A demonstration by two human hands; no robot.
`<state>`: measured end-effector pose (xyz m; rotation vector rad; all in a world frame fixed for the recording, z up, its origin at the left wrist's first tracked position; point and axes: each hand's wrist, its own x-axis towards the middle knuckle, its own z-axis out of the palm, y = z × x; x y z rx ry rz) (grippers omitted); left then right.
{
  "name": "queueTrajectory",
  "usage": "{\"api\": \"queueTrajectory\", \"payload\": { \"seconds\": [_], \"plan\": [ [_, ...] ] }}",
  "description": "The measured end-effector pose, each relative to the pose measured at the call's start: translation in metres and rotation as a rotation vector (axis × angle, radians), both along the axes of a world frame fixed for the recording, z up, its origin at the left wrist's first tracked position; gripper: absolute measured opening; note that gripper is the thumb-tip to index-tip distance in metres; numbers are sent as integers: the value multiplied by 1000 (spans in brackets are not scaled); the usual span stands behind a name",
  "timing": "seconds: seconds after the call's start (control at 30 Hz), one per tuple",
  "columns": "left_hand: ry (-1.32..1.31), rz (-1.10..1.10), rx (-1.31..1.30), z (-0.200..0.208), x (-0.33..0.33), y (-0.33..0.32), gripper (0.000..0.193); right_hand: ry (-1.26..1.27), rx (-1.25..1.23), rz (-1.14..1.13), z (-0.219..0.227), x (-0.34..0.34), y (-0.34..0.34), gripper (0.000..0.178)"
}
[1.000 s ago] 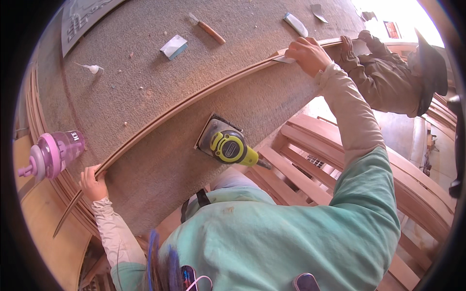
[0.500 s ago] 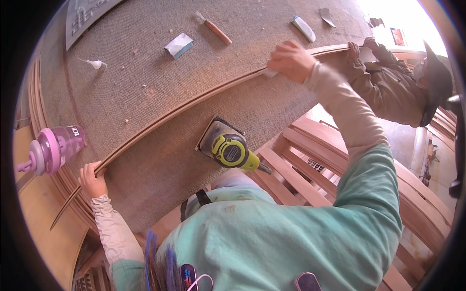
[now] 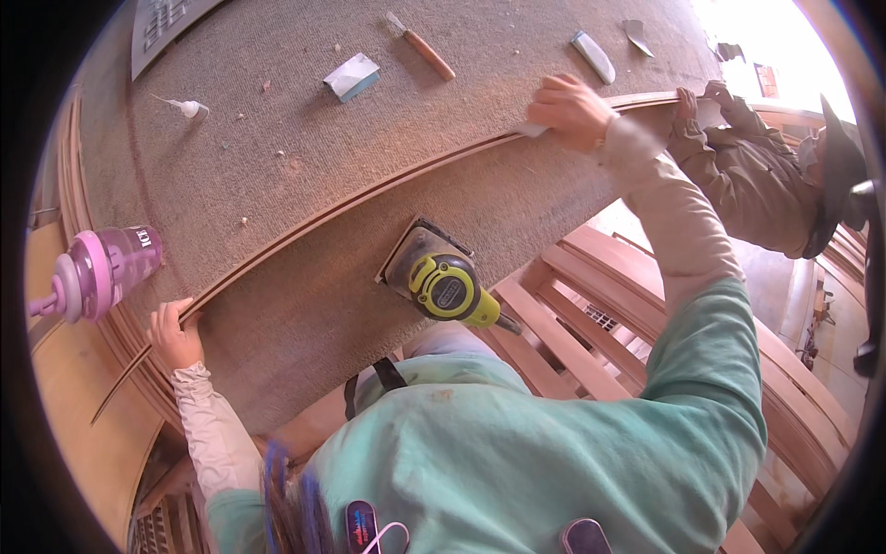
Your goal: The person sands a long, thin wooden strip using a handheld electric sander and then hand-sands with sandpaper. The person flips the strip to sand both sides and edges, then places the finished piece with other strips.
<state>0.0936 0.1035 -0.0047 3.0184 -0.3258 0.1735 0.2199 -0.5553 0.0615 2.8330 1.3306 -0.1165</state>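
A long, thin wooden strip [image 3: 360, 200] runs in a curve across the carpeted bench. At its left part my left hand [image 3: 175, 337] is closed around it, thumb beneath and fingers on top. Farther along to the right, my right hand [image 3: 570, 113] is closed on a small pale piece of sandpaper [image 3: 531, 129] and presses it against the strip. Only a corner of the sandpaper shows; my wrist is blurred. A green and black sander [image 3: 445, 288] rests on the bench's near edge, between my arms and apart from both hands.
A co-worker [image 3: 752, 189] holds the strip's far right end. On the bench are a wooden-handled scraper [image 3: 425, 51], a folded sheet [image 3: 353, 78], a small bottle [image 3: 191, 109] and a pale block [image 3: 592, 57]. A pink jug [image 3: 106, 272] stands left; stacked wooden frames [image 3: 591, 351] lie below right.
The view has shifted slightly, moving the bench items a little rightward. My right hand stays near the same stretch of strip, and the sandpaper shows more plainly. My left hand keeps its hold.
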Motion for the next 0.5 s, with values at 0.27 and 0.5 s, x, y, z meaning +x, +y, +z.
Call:
{"api": "queueTrajectory", "payload": {
  "seconds": [0.27,0.5],
  "plan": [
    [27,40,30,3,2,-1,22,-6,190,105,-17,13,76,26],
    [5,31,-2,2,-1,-3,24,99,75,70,-5,15,48,16]
  ]
}}
